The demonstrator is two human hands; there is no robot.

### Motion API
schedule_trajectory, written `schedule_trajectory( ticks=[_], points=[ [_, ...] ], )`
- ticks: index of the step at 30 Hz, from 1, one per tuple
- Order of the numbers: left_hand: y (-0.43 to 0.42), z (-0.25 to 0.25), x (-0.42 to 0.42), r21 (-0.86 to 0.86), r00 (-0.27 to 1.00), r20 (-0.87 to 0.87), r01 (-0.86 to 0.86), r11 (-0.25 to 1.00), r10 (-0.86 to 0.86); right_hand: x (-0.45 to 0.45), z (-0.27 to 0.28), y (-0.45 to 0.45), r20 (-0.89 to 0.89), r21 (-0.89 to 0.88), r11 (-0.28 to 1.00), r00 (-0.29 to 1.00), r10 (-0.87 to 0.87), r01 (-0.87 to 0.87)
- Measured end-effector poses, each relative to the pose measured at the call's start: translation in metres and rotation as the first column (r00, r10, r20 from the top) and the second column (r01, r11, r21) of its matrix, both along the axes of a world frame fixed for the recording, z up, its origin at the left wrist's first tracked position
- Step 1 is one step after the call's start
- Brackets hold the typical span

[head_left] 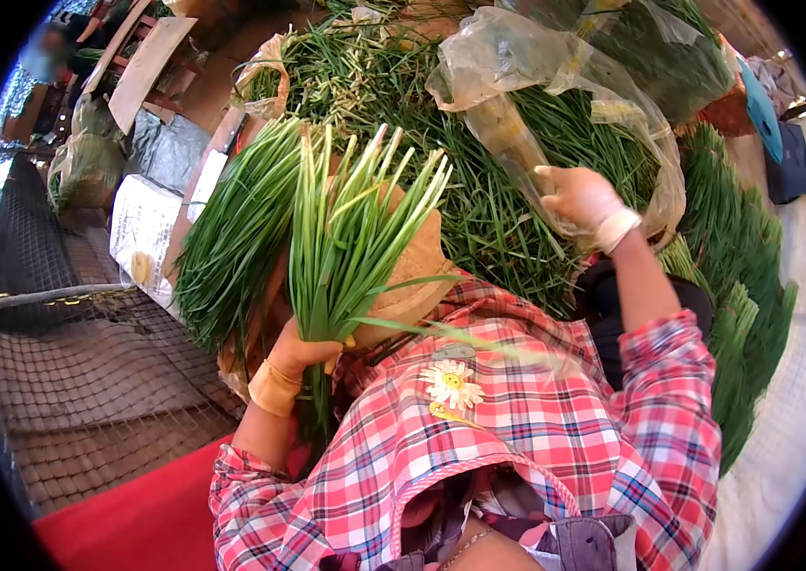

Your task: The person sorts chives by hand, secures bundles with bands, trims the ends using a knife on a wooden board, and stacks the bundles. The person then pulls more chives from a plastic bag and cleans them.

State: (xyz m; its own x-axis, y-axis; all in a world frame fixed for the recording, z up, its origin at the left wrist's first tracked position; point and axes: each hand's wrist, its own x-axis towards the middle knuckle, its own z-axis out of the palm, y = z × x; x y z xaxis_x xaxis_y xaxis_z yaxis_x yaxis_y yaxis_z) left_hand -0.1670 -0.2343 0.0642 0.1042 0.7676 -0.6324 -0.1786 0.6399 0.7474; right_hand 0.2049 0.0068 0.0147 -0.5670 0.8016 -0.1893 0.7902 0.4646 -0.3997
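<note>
My left hand [306,350] is closed round the lower part of a bunch of green stalks [341,238], whose pale ends fan upward. One long leaf [412,283] sticks out from it to the right, and a blurred leaf [508,347] shows in front of the plaid shirt. Beside the bunch, a larger pile of stalks [241,228] lies on the left. My right hand [579,197] is raised with curled fingers, over the edge of a clear plastic bag [508,143] of greens; what it holds, if anything, is too small to tell.
A loose heap of greens [365,90] spreads ahead, beyond a round wooden piece [412,276]. A knife [232,138] lies at the left near a white sack [141,224]. More bundles [727,238] line the right side. A blurred person [46,52] is at the upper left.
</note>
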Motion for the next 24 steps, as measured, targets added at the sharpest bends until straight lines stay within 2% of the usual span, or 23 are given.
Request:
schedule_trajectory(
  ticks=[1,2,3,5,7,9,10,11,13,15,17,18,19,20,21,22,23,24],
  points=[
    [0.001,0.001,0.002,0.015,1.0,0.02,-0.009,1.0,0.009,-0.02,0.002,-0.014,0.067,0.085,0.994,0.994,-0.081,0.075],
    [0.002,0.001,0.003,0.004,0.999,0.029,-0.018,1.0,0.018,-0.04,0.029,-0.023,-0.158,-0.238,0.962,0.972,-0.173,0.133],
    [0.003,0.001,0.005,0.007,0.999,0.022,-0.023,1.0,0.023,-0.06,0.056,-0.03,-0.331,-0.543,0.834,0.887,-0.321,0.099],
    [0.006,0.004,0.009,-0.011,0.999,-0.049,-0.008,1.0,0.007,-0.096,0.061,-0.044,-0.555,-0.534,0.83,0.807,-0.201,-0.16],
    [0.012,0.008,0.018,-0.006,0.996,-0.083,0.012,1.0,-0.012,-0.134,0.073,-0.059,-0.606,-0.381,0.874,0.795,0.01,-0.302],
    [0.017,0.01,0.021,0.005,0.993,-0.11,0.036,0.999,-0.035,-0.169,0.044,-0.076,-0.625,-0.717,0.56,0.739,-0.251,-0.416],
    [0.016,0.01,0.02,-0.002,0.994,-0.095,0.058,0.998,-0.058,-0.173,0.047,-0.081,-0.661,-0.72,0.533,0.673,-0.333,-0.443],
    [0.015,0.01,0.018,-0.009,0.994,-0.079,0.078,0.997,-0.078,-0.17,0.045,-0.073,-0.662,-0.717,0.542,0.672,-0.333,-0.439],
    [0.016,0.013,0.015,-0.027,0.994,-0.086,0.065,0.997,-0.068,-0.153,0.034,-0.041,-0.714,-0.677,0.598,0.185,-0.676,-0.429],
    [0.016,0.017,0.013,0.006,0.999,-0.022,0.036,0.999,-0.036,-0.13,0.024,-0.012,-0.623,-0.738,0.612,-0.058,-0.78,-0.284],
    [0.017,0.023,0.016,-0.003,0.998,-0.046,0.034,0.999,-0.034,-0.086,0.044,0.017,-0.476,-0.797,0.568,-0.367,-0.799,-0.204],
    [0.018,0.024,0.015,0.007,0.998,-0.049,0.032,0.999,-0.032,-0.052,0.031,0.035,-0.55,-0.767,0.629,-0.377,-0.745,-0.127],
    [0.02,0.025,0.012,0.019,0.998,-0.056,0.031,0.999,-0.03,-0.029,0.021,0.047,-0.62,-0.727,0.685,-0.382,-0.685,-0.049],
    [0.02,0.025,0.009,0.02,0.998,-0.056,0.032,0.999,-0.031,-0.026,0.023,0.044,-0.621,-0.726,0.686,-0.383,-0.684,-0.049],
    [0.02,0.024,0.006,0.039,0.995,-0.096,-0.004,0.999,0.007,-0.023,0.031,0.037,-0.662,-0.748,0.663,-0.045,-0.748,-0.02],
    [0.021,0.024,0.003,0.056,0.99,-0.136,-0.039,0.998,0.047,-0.02,0.039,0.024,-0.613,-0.763,0.647,0.298,-0.732,0.019],
    [0.024,0.025,0.002,0.059,0.989,-0.137,-0.041,0.997,0.048,-0.017,0.047,0.008,-0.481,-0.766,0.639,0.602,-0.638,0.065],
    [0.029,0.028,0.002,0.089,0.986,-0.153,-0.05,0.995,0.063,-0.013,0.053,-0.009,-0.282,-0.757,0.644,0.832,-0.477,0.112]
  ],
)
